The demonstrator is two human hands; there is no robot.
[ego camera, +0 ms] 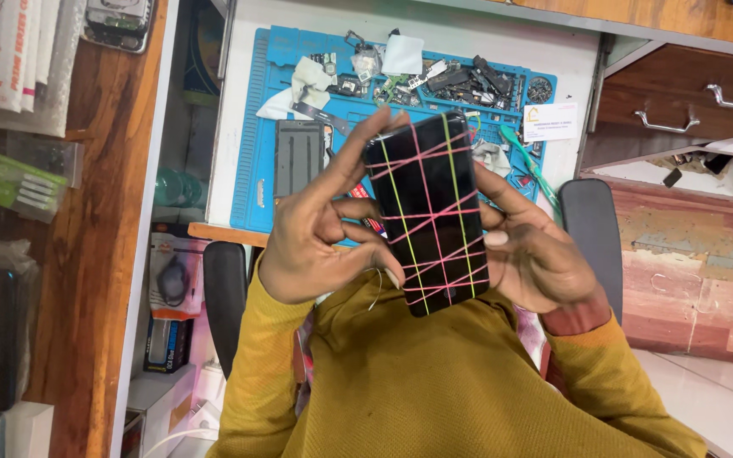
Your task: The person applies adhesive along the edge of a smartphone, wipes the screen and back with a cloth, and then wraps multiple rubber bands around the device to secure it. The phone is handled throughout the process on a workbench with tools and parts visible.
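Phone (pixel 428 212) in my fingers (pixel 358 208): glossy black glass, smooth, crossed with thin stretchy rubber bands (pixel 434 222), pink and yellow-green, matt. My sleeves (pixel 434 390): mustard knit cloth, soft, slightly ribbed. Mat (pixel 256 127) on the worktop (pixel 570 51): blue rubbery, matt, moulded ridges. Worktop white, smooth laminate look. Cabinet (pixel 86 254) on one side: brown wood, semi-gloss, worn. Drawer handles (pixel 663 127): shiny metal. Chair arm (pixel 591 229): black matt plastic.

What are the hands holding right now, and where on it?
A black phone wrapped in rubber bands: left hand on its left edge, right hand on its right edge.
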